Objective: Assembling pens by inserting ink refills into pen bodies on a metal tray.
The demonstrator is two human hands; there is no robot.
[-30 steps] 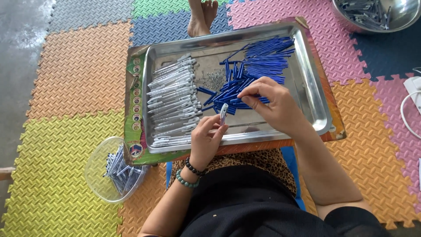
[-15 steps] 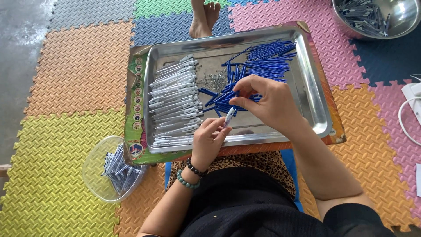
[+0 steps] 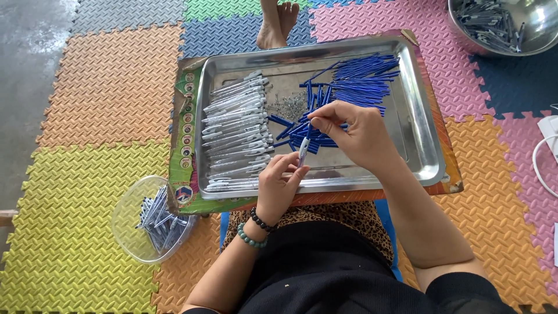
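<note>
A steel tray (image 3: pixel 418 145) rests on a cardboard box across my lap. Rows of white pen barrels (image 3: pixel 235 131) fill its left side, and blue refills (image 3: pixel 354 81) are heaped on the right with small springs (image 3: pixel 286 106) between them. My left hand (image 3: pixel 279 185) holds one white pen barrel (image 3: pixel 303 150) upright over the tray's front. My right hand (image 3: pixel 354 136) pinches a thin blue refill just above that barrel's top end.
A clear plastic bowl (image 3: pixel 125 224) with finished pens sits on the foam mat at my left knee. A steel bowl (image 3: pixel 540 26) of pen parts stands at the far right. Another person's bare feet (image 3: pixel 276 26) rest beyond the tray. A white cable (image 3: pixel 543 160) lies right.
My right hand has lifted off the blue refill pile and come over the barrel in my left hand. The left hand has stayed nearly in place.
</note>
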